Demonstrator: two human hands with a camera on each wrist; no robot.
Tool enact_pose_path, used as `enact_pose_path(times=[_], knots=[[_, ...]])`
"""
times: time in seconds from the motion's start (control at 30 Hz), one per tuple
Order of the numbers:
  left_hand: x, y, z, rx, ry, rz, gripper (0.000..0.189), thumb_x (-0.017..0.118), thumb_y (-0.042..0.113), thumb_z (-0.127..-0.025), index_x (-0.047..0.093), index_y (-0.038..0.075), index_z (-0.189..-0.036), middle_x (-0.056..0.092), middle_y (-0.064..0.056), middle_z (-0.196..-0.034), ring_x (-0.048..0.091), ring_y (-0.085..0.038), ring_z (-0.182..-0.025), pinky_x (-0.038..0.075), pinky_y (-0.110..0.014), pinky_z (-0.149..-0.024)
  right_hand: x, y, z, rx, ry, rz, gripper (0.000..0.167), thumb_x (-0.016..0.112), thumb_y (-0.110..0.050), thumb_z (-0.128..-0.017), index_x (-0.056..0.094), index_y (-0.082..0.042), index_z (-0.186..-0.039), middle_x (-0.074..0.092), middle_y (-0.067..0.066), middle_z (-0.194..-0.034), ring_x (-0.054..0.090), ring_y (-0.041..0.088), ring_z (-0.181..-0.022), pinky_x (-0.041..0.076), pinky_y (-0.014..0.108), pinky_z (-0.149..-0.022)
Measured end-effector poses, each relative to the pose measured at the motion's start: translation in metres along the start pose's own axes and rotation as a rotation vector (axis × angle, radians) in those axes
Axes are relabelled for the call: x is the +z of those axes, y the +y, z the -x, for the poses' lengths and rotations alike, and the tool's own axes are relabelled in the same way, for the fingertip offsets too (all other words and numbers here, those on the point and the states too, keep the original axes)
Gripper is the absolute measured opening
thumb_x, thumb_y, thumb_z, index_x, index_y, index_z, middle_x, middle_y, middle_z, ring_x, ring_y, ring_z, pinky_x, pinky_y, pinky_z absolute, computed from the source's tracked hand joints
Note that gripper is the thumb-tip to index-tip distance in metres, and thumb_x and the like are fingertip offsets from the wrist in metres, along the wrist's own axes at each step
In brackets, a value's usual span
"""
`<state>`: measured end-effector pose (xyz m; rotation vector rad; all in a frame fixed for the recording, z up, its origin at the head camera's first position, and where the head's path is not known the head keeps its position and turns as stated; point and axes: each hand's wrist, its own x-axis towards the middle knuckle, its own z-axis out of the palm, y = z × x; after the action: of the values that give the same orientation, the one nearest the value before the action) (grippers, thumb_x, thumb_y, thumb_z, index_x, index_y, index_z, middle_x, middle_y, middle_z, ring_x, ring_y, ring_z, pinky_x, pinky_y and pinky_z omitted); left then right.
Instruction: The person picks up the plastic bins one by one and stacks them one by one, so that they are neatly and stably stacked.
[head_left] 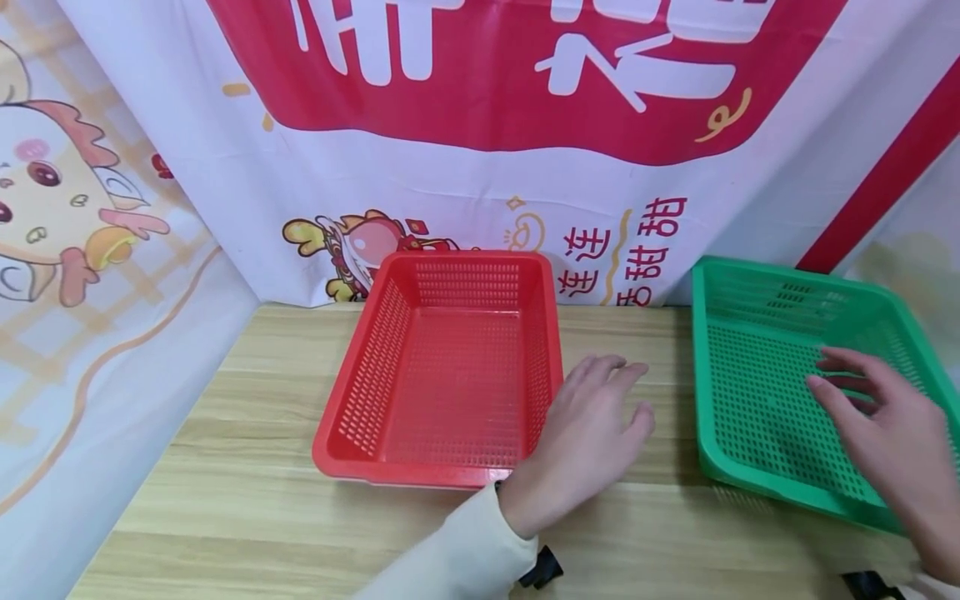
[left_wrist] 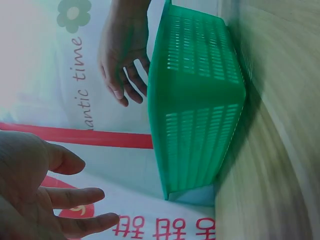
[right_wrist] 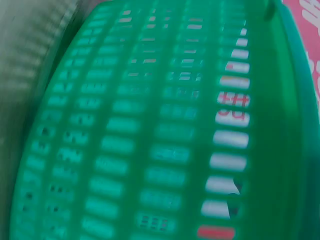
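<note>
One red basket [head_left: 453,383] stands mid-table, and a green basket [head_left: 765,400] stands to its right on the wooden table [head_left: 232,467]. The left hand [head_left: 585,433], fingers loosely spread and holding nothing, hangs by the red basket's near right corner; whether it touches the rim, I cannot tell. A leftward sweep could snag its wrist or sleeve [head_left: 457,554] on that rim and drag the basket askew. The right hand [head_left: 892,433], relaxed, part-bent and without a hold, is over the green basket; a careless drop could knock its rim, and a far push could crumple the printed cloth [head_left: 465,192].
</note>
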<state>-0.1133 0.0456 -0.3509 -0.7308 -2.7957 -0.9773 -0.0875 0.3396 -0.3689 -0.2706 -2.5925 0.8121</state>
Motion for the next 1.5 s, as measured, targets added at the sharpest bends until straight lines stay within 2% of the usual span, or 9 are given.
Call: enact_pose_path(times=[0.2,0.23,0.47,0.6,0.7,0.83,0.93,1.07,1.5], knots=[[0.018,0.007,-0.007,-0.022,-0.022,0.068,0.044,0.062,0.033,-0.108,0.064,0.021,-0.15,0.062,0.0,-0.153,0.056,-0.017,-0.143,0.052,-0.041,-0.118,-0.001,0.014,-0.003,0.059,0.009,-0.002,0.053,0.05,-0.023,-0.115,0.044,0.004,-0.16,0.051,0.04,-0.149,0.048,0.056,-0.128,0.03,0.011,-0.122],[0.02,0.009,-0.007,-0.027,-0.023,0.075,0.044,0.062,0.033,-0.108,0.064,0.021,-0.15,0.061,0.0,-0.153,0.056,-0.017,-0.143,0.052,-0.04,-0.118,-0.001,0.017,-0.004,0.062,0.014,-0.006,0.053,0.05,-0.022,-0.115,0.043,0.005,-0.16,0.05,0.04,-0.15,0.046,0.056,-0.129,0.025,0.006,-0.119],[0.031,0.017,-0.009,-0.077,-0.04,0.147,0.05,0.065,0.036,-0.107,0.058,0.023,-0.155,0.056,0.0,-0.158,0.054,-0.017,-0.145,0.056,-0.041,-0.113,-0.002,0.032,-0.007,0.033,0.061,-0.007,0.05,0.049,-0.01,-0.113,0.041,0.015,-0.156,0.045,0.047,-0.15,0.041,0.062,-0.138,0.026,0.066,-0.13],[0.037,0.019,-0.01,-0.098,-0.047,0.165,0.052,0.064,0.036,-0.107,0.055,0.025,-0.157,0.053,0.0,-0.161,0.053,-0.018,-0.147,0.057,-0.044,-0.112,-0.003,0.039,-0.009,0.015,0.052,0.002,0.051,0.047,-0.011,-0.114,0.038,0.017,-0.156,0.04,0.048,-0.153,0.036,0.065,-0.144,0.024,0.074,-0.126],[0.043,0.02,-0.01,-0.123,-0.035,0.198,0.052,0.064,0.035,-0.107,0.055,0.026,-0.157,0.053,0.0,-0.161,0.054,-0.019,-0.146,0.058,-0.044,-0.111,-0.003,0.051,-0.013,0.003,0.039,0.008,0.054,0.047,-0.013,-0.114,0.035,0.016,-0.157,0.036,0.047,-0.157,0.033,0.065,-0.148,0.022,0.075,-0.127],[0.051,0.022,-0.011,-0.155,-0.021,0.286,0.054,0.064,0.034,-0.107,0.052,0.026,-0.159,0.053,0.002,-0.16,0.054,-0.017,-0.146,0.056,-0.042,-0.112,0.009,0.098,-0.023,-0.023,0.093,0.026,0.055,0.048,-0.026,-0.115,0.039,-0.012,-0.167,0.036,0.024,-0.172,0.031,0.026,-0.164,0.018,0.042,-0.138],[0.056,0.023,-0.012,-0.161,-0.023,0.345,0.056,0.062,0.035,-0.108,0.049,0.026,-0.161,0.052,0.004,-0.161,0.053,-0.015,-0.147,0.054,-0.039,-0.115,0.014,0.131,-0.03,-0.029,0.114,0.013,0.055,0.051,-0.029,-0.114,0.039,-0.02,-0.167,0.035,0.018,-0.174,0.028,0.018,-0.165,0.015,0.039,-0.138],[0.061,0.02,-0.013,-0.174,-0.041,0.416,0.056,0.061,0.035,-0.109,0.047,0.028,-0.162,0.05,0.006,-0.163,0.051,-0.014,-0.148,0.053,-0.041,-0.117,0.012,0.153,-0.038,-0.016,0.128,0.003,0.056,0.055,-0.021,-0.112,0.042,-0.009,-0.165,0.036,0.026,-0.171,0.029,0.039,-0.163,0.016,0.057,-0.137],[0.079,0.012,-0.016,-0.127,-0.171,0.599,0.06,0.055,0.043,-0.111,0.037,0.034,-0.167,0.043,0.012,-0.168,0.045,-0.007,-0.152,0.047,-0.037,-0.123,-0.001,0.165,-0.035,-0.013,0.154,0.072,0.06,0.045,-0.033,-0.115,0.041,0.006,-0.16,0.035,0.037,-0.167,0.03,0.058,-0.156,0.022,0.075,-0.128]])
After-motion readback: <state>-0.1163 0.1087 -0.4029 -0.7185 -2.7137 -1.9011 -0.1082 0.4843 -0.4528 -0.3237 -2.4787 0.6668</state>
